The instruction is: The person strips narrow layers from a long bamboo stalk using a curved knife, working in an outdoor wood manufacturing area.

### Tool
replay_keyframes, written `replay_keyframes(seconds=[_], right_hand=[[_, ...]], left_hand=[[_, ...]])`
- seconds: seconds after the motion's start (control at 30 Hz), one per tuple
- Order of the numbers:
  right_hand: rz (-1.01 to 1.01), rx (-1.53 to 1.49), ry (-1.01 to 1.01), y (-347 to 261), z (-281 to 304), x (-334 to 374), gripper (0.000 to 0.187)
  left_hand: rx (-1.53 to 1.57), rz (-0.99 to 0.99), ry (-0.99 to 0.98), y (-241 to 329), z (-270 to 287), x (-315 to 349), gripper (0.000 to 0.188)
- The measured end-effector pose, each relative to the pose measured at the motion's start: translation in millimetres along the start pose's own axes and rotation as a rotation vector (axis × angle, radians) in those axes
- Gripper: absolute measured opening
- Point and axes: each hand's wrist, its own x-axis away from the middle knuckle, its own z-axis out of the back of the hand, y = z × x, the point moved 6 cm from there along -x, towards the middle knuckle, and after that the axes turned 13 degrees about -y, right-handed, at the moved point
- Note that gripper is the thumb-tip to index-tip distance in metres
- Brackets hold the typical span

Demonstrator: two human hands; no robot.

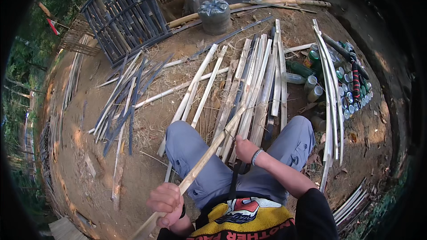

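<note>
My left hand (165, 202) is wrapped round a long pale bamboo strip (202, 162) at its lower part. The strip slants up and to the right across my lap, its far end over a pile of split bamboo. My right hand (249, 149) is closed between my knees, close to the strip's upper part. A narrow dark thing (234, 178) hangs below that hand, and I cannot tell whether the hand holds it. Beyond my knees lie several bamboo strips (255, 80), pale and dark, pointing away from me.
Loose strips (122, 100) lie crossed on the dirt at left. Tall curved strips (328, 89) stand by glass bottles (311, 82) at right. Farther off are a dark slatted bamboo panel (124, 18) and a big plastic bottle (214, 18). More strips (351, 205) lie at lower right.
</note>
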Motion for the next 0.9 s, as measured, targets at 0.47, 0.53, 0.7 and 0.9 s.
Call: replay_keyframes(seconds=[0.47, 0.53, 0.7, 0.9], right_hand=[[0.01, 0.058, -0.03, 11, 17, -34, 0.023], [-0.116, 0.095, 0.028, 43, 28, -44, 0.022], [-0.025, 0.116, 0.002, 18, 26, -43, 0.023], [-0.067, 0.084, -0.014, 70, 37, -60, 0.024]], left_hand=[[-0.096, 0.022, 0.069, -10, 25, -17, 0.039], [-0.092, 0.025, 0.066, -12, 20, -20, 0.039], [-0.057, 0.026, 0.034, -12, 23, -21, 0.038], [-0.069, 0.02, 0.058, -16, 17, -22, 0.037]])
